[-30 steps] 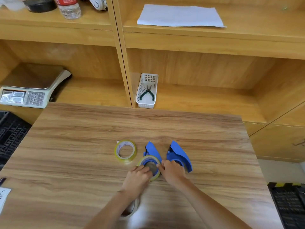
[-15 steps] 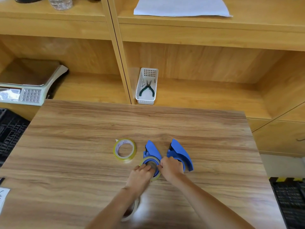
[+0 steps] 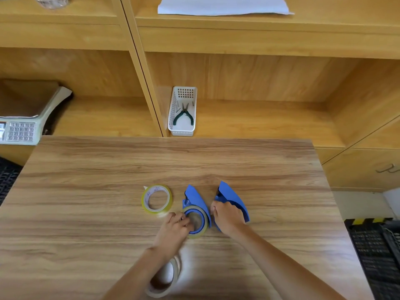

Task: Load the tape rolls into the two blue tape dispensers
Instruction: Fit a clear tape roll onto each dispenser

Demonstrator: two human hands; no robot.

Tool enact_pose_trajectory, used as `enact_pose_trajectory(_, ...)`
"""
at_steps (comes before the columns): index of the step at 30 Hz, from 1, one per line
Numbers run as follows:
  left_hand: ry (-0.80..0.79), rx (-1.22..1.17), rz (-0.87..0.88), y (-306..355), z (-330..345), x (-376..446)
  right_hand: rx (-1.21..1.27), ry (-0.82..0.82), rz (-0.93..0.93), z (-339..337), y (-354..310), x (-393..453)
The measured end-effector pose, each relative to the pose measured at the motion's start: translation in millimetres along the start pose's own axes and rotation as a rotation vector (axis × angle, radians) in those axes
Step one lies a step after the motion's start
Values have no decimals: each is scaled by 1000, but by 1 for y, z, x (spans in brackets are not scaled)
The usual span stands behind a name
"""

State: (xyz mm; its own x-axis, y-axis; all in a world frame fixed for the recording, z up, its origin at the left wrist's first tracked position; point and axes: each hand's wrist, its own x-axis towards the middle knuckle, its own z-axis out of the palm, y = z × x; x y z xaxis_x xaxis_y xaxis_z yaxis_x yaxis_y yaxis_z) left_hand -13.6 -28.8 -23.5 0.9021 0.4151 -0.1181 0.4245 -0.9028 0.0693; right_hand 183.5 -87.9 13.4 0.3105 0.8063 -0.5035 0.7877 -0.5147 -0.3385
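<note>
Two blue tape dispensers lie side by side on the wooden table point(image 3: 86, 213). The left dispenser point(image 3: 194, 198) has a yellowish tape roll point(image 3: 204, 226) seated around its blue hub. My left hand point(image 3: 176, 226) pinches that roll's left edge. My right hand point(image 3: 227, 217) rests on the near end of the right dispenser point(image 3: 232, 197), fingers curled over it. A loose yellow tape roll point(image 3: 157, 201) lies flat just left of the dispensers. Another pale tape roll point(image 3: 166, 280) stands near the table's front edge, partly hidden under my left forearm.
A white basket point(image 3: 183, 131) with green-handled pliers sits on the shelf behind the table. A weighing scale point(image 3: 23, 126) is on the left shelf. A white sheet point(image 3: 223, 6) lies on the upper shelf. Black crates point(image 3: 376, 256) stand on the floor at right.
My right hand has shifted from the taped left dispenser onto the right dispenser. The left hand stays on the roll. The camera has tilted slightly.
</note>
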Motion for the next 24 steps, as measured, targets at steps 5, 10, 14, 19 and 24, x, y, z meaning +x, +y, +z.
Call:
enact_pose_trajectory(5, 18, 43, 32, -4, 8, 0, -4, -67, -41, 6, -6, -3)
enact_pose_trajectory(10, 31, -1, 33, -3, 10, 1, 2, -85, -29, 8, -4, -3)
enact_pose_trajectory(14, 19, -98, 29, -9, 5, 0, 10, -75, -37, 9, 2, -3)
enact_pose_trajectory(19, 201, -151, -197, -46, -9, -7, 77, -25, -8, 1, 9, -2)
enact_pose_trajectory(24, -102, 6, -399, -91, -7, -11, 124, 35, -34, -3, 14, 2)
